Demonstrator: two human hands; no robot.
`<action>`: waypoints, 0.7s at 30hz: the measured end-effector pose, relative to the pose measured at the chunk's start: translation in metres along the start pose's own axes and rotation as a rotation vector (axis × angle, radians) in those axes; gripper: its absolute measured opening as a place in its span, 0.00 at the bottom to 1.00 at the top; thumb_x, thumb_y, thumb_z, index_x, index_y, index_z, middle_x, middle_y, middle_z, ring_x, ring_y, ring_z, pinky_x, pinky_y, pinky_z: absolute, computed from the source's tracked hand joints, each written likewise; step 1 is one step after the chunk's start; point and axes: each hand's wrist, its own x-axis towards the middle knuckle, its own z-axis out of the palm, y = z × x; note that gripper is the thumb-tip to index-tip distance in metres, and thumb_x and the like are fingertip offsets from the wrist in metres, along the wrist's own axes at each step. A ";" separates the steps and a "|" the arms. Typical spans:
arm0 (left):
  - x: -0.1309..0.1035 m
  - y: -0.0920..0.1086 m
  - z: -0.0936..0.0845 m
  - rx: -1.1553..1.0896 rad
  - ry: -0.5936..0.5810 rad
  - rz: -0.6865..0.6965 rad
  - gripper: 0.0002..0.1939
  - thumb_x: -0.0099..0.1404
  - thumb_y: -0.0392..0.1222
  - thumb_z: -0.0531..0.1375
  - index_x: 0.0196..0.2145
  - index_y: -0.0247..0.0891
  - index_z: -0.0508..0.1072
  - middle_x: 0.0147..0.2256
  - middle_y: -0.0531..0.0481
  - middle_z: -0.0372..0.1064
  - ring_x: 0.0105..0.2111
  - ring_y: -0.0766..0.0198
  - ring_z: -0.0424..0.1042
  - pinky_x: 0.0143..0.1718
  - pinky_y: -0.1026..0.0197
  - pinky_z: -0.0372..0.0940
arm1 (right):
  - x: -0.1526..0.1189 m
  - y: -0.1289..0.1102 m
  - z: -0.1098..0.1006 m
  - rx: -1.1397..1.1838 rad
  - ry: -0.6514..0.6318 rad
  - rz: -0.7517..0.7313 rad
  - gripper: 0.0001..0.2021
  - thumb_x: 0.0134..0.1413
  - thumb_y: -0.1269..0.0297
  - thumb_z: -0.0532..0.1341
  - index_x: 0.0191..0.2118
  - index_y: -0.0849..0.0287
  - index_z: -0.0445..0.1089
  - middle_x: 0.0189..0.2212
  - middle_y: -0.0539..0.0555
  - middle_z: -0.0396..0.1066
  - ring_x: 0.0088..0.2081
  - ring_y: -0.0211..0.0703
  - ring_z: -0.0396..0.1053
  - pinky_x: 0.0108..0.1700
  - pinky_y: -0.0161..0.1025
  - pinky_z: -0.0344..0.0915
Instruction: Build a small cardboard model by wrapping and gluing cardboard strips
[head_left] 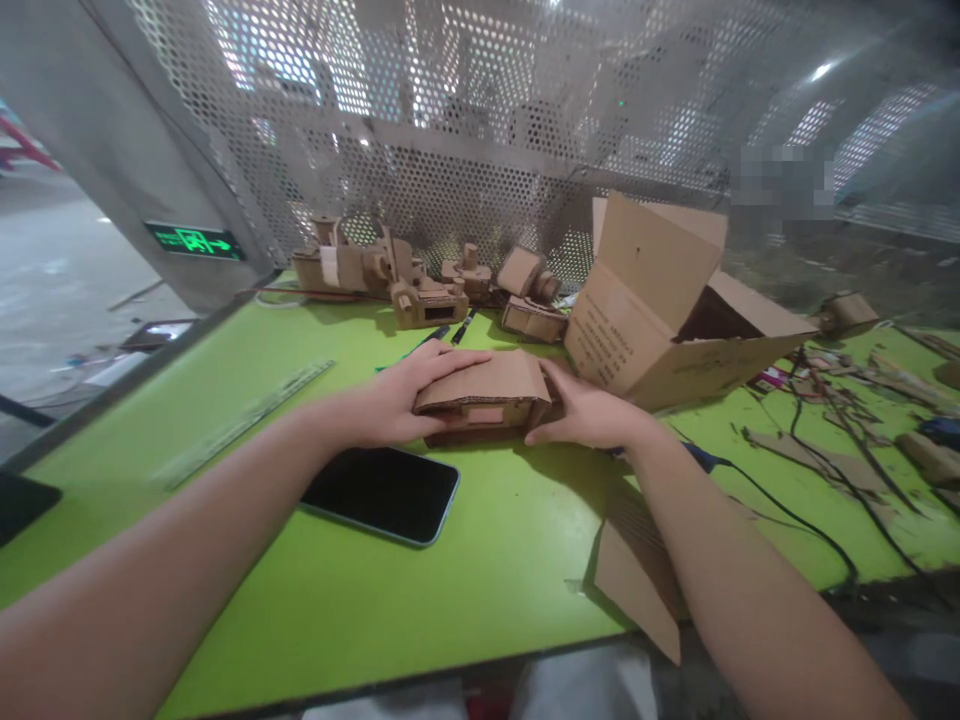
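A small cardboard model [491, 385] with a folded top and a rectangular opening in its front rests on the green table [517, 560]. On its left side, my left hand [412, 395] grips it, fingers over the top and thumb near the front. My right hand [581, 410] holds the right end, its thumb low by the front corner and the other fingers partly hidden behind. Just below my left hand lies a black-screened phone [390, 495].
An open cardboard box [637, 330] stands at the right, before a perforated metal screen [480, 120]. Cardboard models [427, 300] line the back. A clear ruler [255, 420] lies left; a cardboard piece [637, 575], cables [795, 520] and scraps [832, 465] lie right.
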 end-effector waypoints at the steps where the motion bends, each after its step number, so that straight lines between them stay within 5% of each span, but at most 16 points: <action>1: 0.000 0.000 0.000 -0.005 0.006 0.000 0.39 0.70 0.57 0.63 0.74 0.52 0.58 0.60 0.40 0.64 0.61 0.43 0.67 0.67 0.41 0.61 | -0.001 0.000 -0.001 0.004 -0.007 -0.008 0.64 0.46 0.47 0.77 0.80 0.46 0.36 0.69 0.65 0.66 0.61 0.70 0.73 0.57 0.60 0.73; 4: 0.001 0.001 0.000 -0.012 0.015 0.004 0.39 0.70 0.56 0.64 0.74 0.51 0.59 0.60 0.40 0.64 0.61 0.42 0.67 0.67 0.40 0.61 | -0.006 -0.002 -0.007 0.077 -0.036 -0.089 0.64 0.51 0.43 0.75 0.80 0.39 0.29 0.73 0.61 0.60 0.62 0.65 0.73 0.58 0.57 0.74; 9: 0.000 -0.002 0.000 -0.004 0.009 0.004 0.43 0.66 0.60 0.67 0.74 0.52 0.60 0.62 0.39 0.62 0.63 0.42 0.66 0.70 0.41 0.58 | -0.007 -0.006 -0.011 0.085 -0.038 -0.106 0.39 0.65 0.38 0.63 0.76 0.27 0.47 0.75 0.47 0.58 0.61 0.60 0.74 0.57 0.54 0.75; 12: -0.001 -0.001 -0.001 -0.038 -0.007 -0.062 0.48 0.62 0.66 0.70 0.74 0.55 0.60 0.65 0.41 0.60 0.64 0.40 0.66 0.70 0.40 0.59 | -0.006 -0.009 -0.010 0.057 -0.027 -0.058 0.39 0.64 0.36 0.62 0.76 0.25 0.48 0.74 0.48 0.59 0.60 0.62 0.75 0.55 0.56 0.76; 16: 0.000 0.000 0.000 -0.073 0.014 -0.072 0.38 0.72 0.66 0.59 0.73 0.53 0.62 0.63 0.42 0.63 0.63 0.44 0.67 0.70 0.41 0.58 | -0.005 -0.007 -0.009 0.067 -0.025 -0.060 0.40 0.63 0.34 0.62 0.76 0.25 0.48 0.74 0.49 0.59 0.61 0.65 0.74 0.55 0.58 0.76; 21: 0.004 -0.004 0.005 -0.033 0.076 -0.062 0.34 0.73 0.65 0.58 0.71 0.52 0.66 0.59 0.42 0.66 0.60 0.46 0.69 0.68 0.44 0.61 | -0.002 0.000 -0.013 0.068 -0.077 -0.123 0.39 0.64 0.33 0.60 0.76 0.24 0.47 0.78 0.43 0.49 0.71 0.71 0.61 0.65 0.65 0.68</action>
